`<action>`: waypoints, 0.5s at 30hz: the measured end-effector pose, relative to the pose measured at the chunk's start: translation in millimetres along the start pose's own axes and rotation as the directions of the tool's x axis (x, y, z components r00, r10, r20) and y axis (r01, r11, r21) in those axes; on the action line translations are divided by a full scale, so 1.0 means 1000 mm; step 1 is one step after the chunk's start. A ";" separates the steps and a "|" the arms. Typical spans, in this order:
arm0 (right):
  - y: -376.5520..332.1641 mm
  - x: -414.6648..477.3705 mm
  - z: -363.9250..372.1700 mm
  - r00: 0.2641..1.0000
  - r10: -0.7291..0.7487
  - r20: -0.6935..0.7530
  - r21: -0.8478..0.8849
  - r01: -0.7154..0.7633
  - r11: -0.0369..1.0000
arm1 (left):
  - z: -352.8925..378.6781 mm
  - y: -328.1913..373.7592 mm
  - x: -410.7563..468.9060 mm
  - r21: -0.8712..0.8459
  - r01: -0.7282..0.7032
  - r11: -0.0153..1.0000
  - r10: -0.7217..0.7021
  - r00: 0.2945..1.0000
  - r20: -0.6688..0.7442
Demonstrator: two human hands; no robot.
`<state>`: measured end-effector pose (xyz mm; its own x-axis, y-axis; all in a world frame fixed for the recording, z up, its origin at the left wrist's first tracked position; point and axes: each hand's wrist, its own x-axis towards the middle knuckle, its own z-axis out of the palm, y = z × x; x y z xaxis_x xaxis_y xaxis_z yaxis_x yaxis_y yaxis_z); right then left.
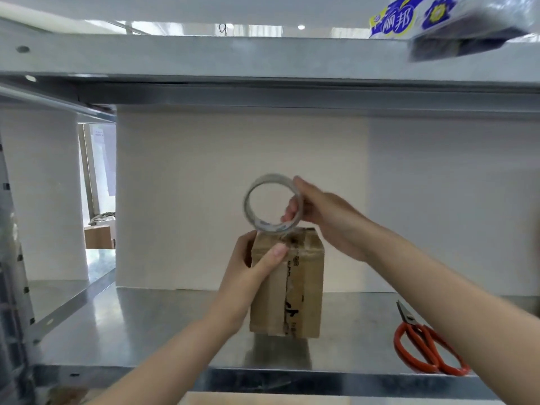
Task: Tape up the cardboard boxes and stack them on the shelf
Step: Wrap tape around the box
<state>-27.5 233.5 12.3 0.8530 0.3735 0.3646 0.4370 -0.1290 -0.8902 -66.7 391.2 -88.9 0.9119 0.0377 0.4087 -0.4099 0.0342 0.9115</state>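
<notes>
Right hand (324, 217) holds tape roll (271, 228) over cardboard box (304, 287); its print blurred.

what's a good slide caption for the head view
The left hand grips a cardboard box on the metal shelf while the right hand holds a tape roll above it; orange scissors lie nearby.

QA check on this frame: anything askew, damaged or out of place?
Only the plastic-wrapped pack on the upper shelf: it juts past the front edge, top right. The cardboard box stands upright, gripped by the left hand; the right hand holds the tape roll; orange scissors lie flat.
</notes>
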 end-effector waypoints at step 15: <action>0.028 -0.031 -0.071 0.920 0.347 -0.181 -0.441 -0.392 0.807 | -0.017 -0.029 -0.008 0.022 0.110 0.994 -0.111 0.991 0.068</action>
<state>-21.5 153.2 -4.9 0.9883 0.1326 0.0759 0.1449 -0.6558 -0.7409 -62.1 406.6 -119.6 0.9509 -0.0348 0.3074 -0.3070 0.0166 0.9516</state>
